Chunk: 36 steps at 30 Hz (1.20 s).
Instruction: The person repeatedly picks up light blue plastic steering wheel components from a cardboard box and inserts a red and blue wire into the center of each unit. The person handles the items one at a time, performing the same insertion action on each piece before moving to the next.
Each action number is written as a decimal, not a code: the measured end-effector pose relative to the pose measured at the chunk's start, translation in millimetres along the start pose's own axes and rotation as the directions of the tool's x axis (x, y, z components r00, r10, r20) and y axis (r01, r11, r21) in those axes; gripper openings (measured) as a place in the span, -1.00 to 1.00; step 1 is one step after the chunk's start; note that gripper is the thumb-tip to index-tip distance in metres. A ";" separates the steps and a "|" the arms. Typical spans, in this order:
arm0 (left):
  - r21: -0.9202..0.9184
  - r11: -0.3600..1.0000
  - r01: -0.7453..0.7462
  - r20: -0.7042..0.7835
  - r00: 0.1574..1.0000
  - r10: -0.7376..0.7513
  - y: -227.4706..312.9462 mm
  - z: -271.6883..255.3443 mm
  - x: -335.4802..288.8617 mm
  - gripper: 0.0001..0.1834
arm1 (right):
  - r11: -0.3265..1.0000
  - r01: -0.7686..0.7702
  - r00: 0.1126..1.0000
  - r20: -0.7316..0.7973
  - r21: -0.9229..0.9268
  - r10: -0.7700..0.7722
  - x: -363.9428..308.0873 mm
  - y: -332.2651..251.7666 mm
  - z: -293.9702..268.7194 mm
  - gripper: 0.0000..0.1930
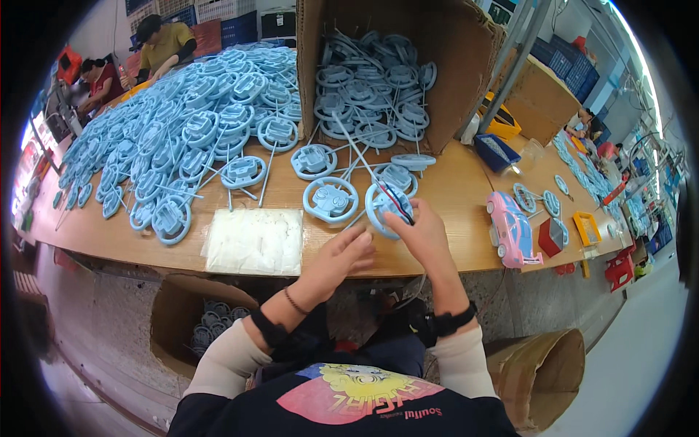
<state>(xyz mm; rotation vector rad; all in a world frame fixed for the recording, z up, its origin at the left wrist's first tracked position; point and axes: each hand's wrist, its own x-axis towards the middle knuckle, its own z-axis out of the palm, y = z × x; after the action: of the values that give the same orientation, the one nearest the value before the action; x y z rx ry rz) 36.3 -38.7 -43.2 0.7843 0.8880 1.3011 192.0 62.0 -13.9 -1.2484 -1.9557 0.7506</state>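
We held a blue wheel [376, 206] in our right hand [427, 237] near the table's [462, 207] front edge, our left hand [336, 264] close by. A brown box [462, 80] of more wheels [364, 87] sat farther back.

Wheels [331, 199] — smooth plastic (table [459, 204]: glossy wood).

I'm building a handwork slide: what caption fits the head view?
Right hand at a light-blue toy steering wheel with wires, left hand nearby, heaped steering wheels beyond.
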 end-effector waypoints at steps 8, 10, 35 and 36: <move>0.011 0.970 -0.241 -0.144 0.960 0.240 1.7 -12.8 6.0 -0.67 | 0.982 0.072 0.986 0.137 0.173 -0.096 -48.9 -19.7 -7.7 -0.69; 0.061 0.976 -0.210 -0.161 0.963 0.217 13.7 -24.2 -1.6 -0.68 | 0.978 0.205 0.968 0.138 0.049 -0.210 -53.1 -16.6 -13.3 -0.79; -0.133 0.988 -0.074 0.061 0.995 0.083 12.8 -25.5 -36.8 -0.54 | 0.957 0.183 0.900 0.354 0.224 -0.254 -62.0 -17.0 -19.0 -0.78; -0.178 0.982 -0.067 0.070 0.994 0.081 11.0 -25.2 -36.4 -0.53 | 0.958 0.185 0.902 0.349 0.218 -0.253 -62.5 -17.6 -17.7 -0.78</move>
<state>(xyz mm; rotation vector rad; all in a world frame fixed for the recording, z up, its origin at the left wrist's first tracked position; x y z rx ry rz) 7.1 -73.8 -41.3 0.7287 0.6780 1.3852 215.6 -0.3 -4.9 -0.7985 -2.2268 1.0823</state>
